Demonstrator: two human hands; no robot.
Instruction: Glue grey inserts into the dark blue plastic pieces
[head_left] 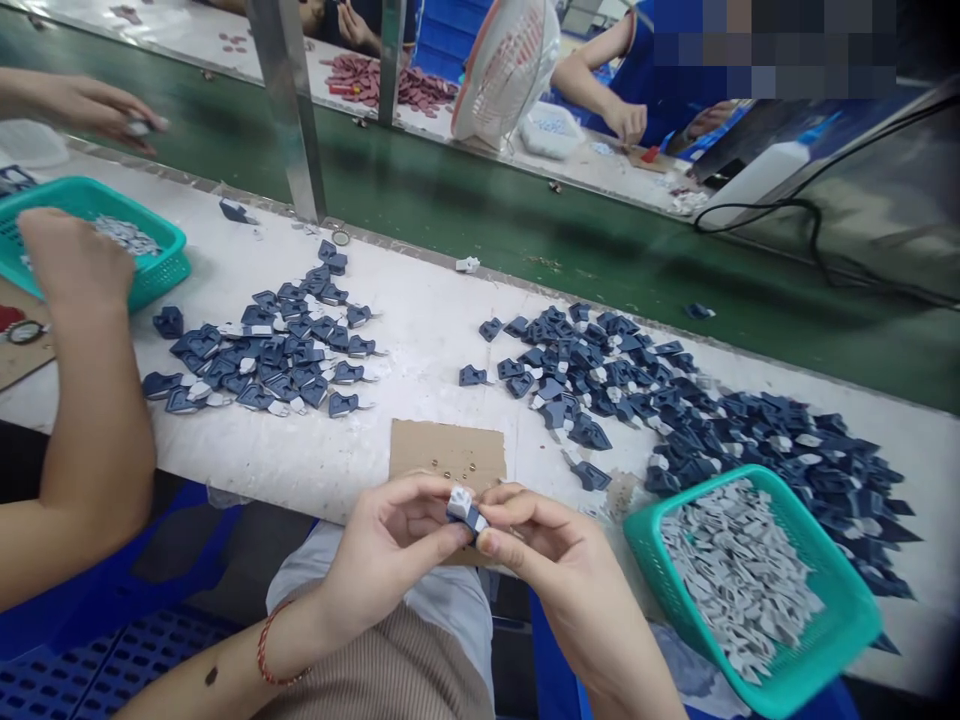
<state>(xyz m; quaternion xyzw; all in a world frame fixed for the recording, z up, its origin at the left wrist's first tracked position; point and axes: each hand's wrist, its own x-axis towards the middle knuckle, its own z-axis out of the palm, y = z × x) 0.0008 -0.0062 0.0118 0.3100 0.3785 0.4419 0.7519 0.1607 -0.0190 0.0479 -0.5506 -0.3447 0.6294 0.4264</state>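
A small blue plastic piece with a light grey part (460, 503) is pinched between both hands, above the near edge of the table. My left hand (394, 535) closes thumb and fingers on its left side. On the other side my right hand (551, 545) grips the piece with thumb and forefinger. Just beyond them lies a cardboard sheet (450, 445) with a few tiny metal bits on it. To the right stands a green basket (847, 620) holding many grey plastic parts (742, 570).
Heaps of blue-and-grey pieces lie left (285, 350) and right (720, 420) on the white table (427, 330). At left, a co-worker's arm (97, 400) reaches over another green basket (161, 275). A metal post (289, 110) rises behind; a green belt (420, 190) runs beyond the table.
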